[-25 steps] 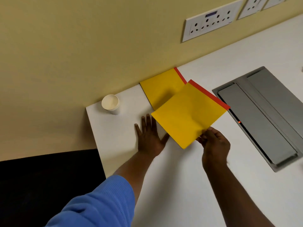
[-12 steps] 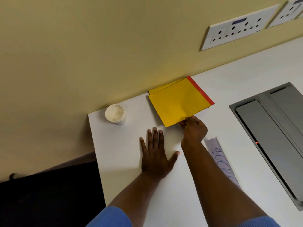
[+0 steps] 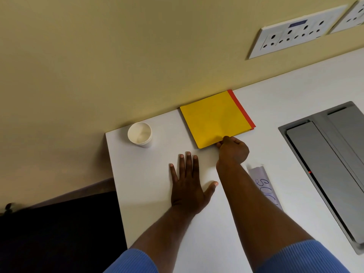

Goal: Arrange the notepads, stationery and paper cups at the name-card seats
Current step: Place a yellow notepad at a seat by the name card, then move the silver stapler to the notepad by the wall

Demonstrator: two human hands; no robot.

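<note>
Right hand (image 3: 233, 149) curled, pinching near edge of yellow notepads (image 3: 215, 119) stacked against the wall. Left hand (image 3: 188, 186) flat, fingers spread, on worktop (image 3: 157, 213). Paper cups (image 3: 140, 134) near the corner.

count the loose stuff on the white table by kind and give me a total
yellow notepads: 2, stacked, with the right hand pinching the near edge
paper cup stack: 1, nested cups whose number is unclear
name card: 1, partly under the right forearm
total: 4, counting the cup stack as one
</note>
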